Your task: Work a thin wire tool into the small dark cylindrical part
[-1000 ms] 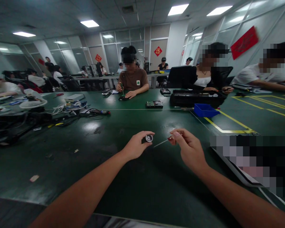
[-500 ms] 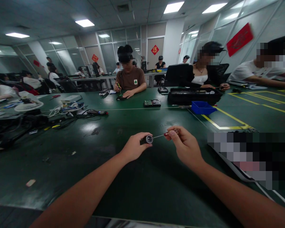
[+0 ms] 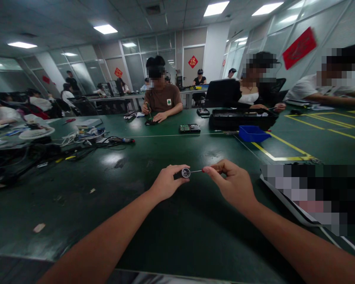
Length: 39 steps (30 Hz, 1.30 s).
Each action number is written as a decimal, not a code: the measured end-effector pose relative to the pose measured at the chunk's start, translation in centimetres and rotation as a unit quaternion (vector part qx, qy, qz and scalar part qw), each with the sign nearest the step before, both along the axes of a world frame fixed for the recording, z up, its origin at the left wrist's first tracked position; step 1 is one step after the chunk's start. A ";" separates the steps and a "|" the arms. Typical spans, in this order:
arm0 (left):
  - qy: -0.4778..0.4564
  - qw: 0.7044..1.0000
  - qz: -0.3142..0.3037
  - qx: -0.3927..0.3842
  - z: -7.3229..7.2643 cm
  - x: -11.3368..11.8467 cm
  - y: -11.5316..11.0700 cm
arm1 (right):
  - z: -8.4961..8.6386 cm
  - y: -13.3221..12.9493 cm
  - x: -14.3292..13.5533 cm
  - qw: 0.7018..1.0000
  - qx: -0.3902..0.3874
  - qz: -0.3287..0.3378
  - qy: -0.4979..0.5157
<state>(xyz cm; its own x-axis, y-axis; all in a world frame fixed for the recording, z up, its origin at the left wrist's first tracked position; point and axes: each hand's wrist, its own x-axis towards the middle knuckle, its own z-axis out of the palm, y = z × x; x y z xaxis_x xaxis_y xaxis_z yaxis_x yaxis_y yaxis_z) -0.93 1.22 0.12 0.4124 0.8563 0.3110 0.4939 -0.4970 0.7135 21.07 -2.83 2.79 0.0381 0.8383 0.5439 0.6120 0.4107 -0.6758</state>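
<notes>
Above the green table, my left hand (image 3: 167, 183) is closed round a small dark cylindrical part (image 3: 185, 172) with a pale round rim and a hollow end facing me. What kind of part it is I cannot make out. To its right, my right hand (image 3: 235, 179) grips a screwdriver (image 3: 197, 171) by its reddish handle, which the fingers mostly cover. The thin metal shaft points left, and its tip reaches the open end of the part. Whether the tip touches a screw inside is too small to tell.
A blue bin (image 3: 253, 134) and a black tray (image 3: 242, 119) stand beyond my right hand. An opened hard drive (image 3: 189, 128) lies ahead. Cables (image 3: 106, 142) heap up on the left. A blurred-out device (image 3: 296, 201) lies at right. Across the table a person (image 3: 162, 96) works with a tool.
My right hand has turned about the screwdriver, its fingers now covering more of the handle, and the shaft lies more level. My left hand and the part stay in place.
</notes>
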 end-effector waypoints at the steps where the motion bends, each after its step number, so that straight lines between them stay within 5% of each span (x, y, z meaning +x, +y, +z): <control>1: 0.009 1.000 0.001 0.002 0.1 0.0 0.0 | 0.0 -0.1 0.0 1.000 0.008 0.008 -0.008; 11: 0.037 0.999 0.009 0.035 0.0 -0.2 0.3 | 0.3 -0.3 0.0 0.990 0.007 0.114 -0.079; 17: 0.050 0.998 0.005 0.040 -0.1 -0.3 0.3 | 0.3 -0.2 -0.1 0.991 -0.076 0.083 -0.072; 39: 0.066 0.997 0.012 0.030 0.1 -0.2 0.1 | 0.0 -0.2 -0.6 0.992 -0.095 0.071 -0.031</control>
<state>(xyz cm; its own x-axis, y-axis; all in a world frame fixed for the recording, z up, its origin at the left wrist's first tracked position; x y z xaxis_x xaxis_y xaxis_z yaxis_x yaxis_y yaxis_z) -1.10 1.33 0.24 0.4330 0.8477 0.3064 0.5935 -0.5239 0.6110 20.48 -3.04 2.77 -0.1170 0.9207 0.3724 0.5997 0.3644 -0.7124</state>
